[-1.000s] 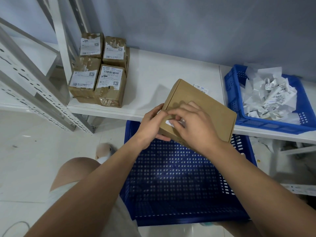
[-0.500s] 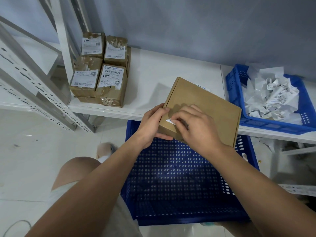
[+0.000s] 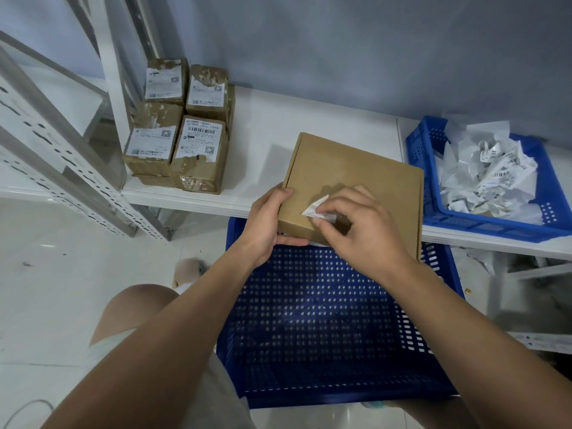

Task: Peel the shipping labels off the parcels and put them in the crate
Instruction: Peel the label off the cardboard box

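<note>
A flat brown cardboard parcel (image 3: 356,178) is held over the shelf's front edge. My left hand (image 3: 267,224) grips its near left corner, thumb underneath. My right hand (image 3: 359,230) pinches a small white scrap of label (image 3: 315,207) that stands lifted off the box top. A small blue crate (image 3: 483,226) at the right of the shelf holds a heap of crumpled white labels (image 3: 483,178). Several taped brown parcels (image 3: 182,128) with white labels are stacked at the shelf's left.
A large blue perforated crate (image 3: 325,329) sits on the floor right below my hands. The white shelf (image 3: 278,125) runs along a grey wall. White perforated rack posts (image 3: 62,168) stand at the left. My knee (image 3: 139,308) is beside the floor crate.
The parcel has tilted flatter and shifted right. My right hand has pulled the white label scrap up off the box, so more of it shows. My left hand keeps its grip.
</note>
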